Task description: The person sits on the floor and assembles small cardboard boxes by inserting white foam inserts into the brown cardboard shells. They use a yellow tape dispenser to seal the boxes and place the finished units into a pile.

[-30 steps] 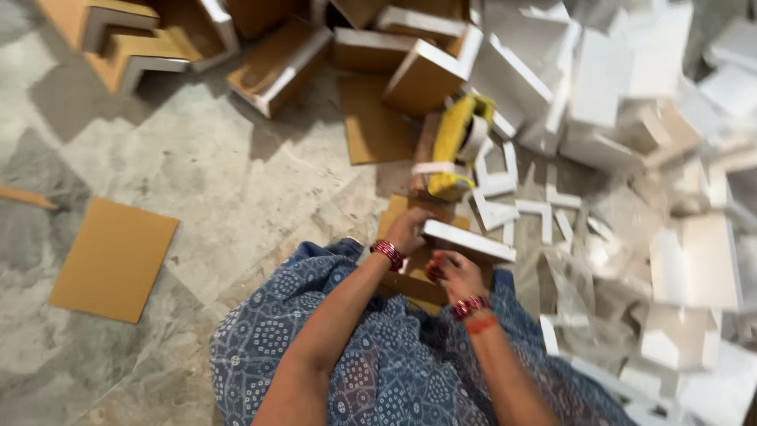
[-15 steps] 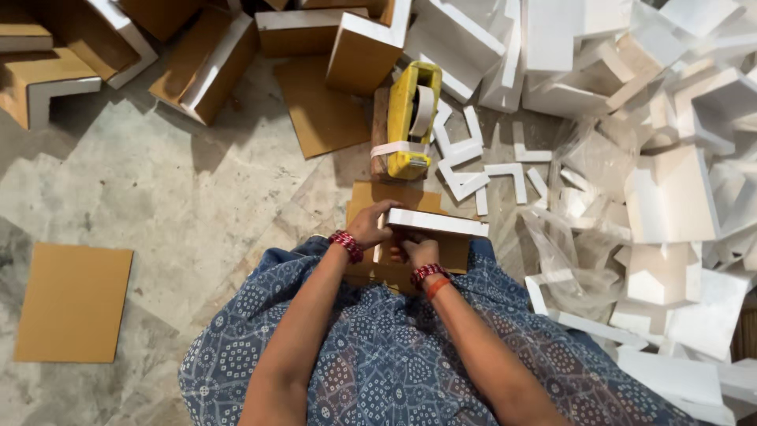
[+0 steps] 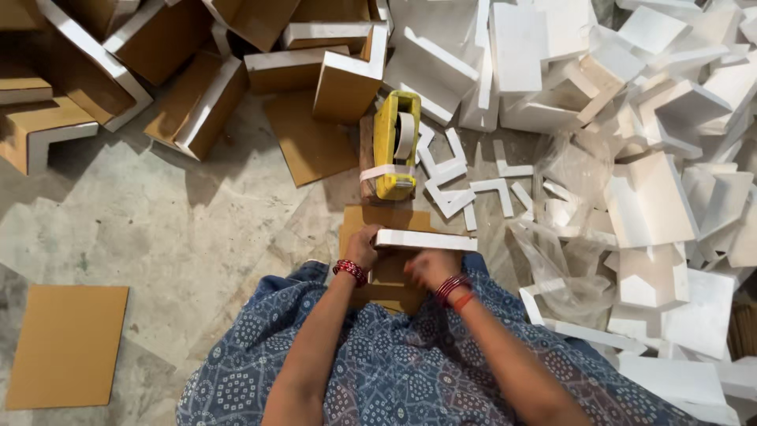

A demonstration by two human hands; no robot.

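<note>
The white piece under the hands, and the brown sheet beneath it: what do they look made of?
The white piece looks like foam board, probably polystyrene: matte, thick, square-cut edges, like the white offcuts piled nearby. The brown sheet looks like plain cardboard: flat, dull tan, uncoated. The left hand touches the piece's end; the right hand is blurred.

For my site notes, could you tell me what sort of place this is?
Probably a packing workshop floor: heaps of white foam pieces, cardboard-faced corner blocks and a yellow tape dispenser surround a person seated on bare concrete.
</note>
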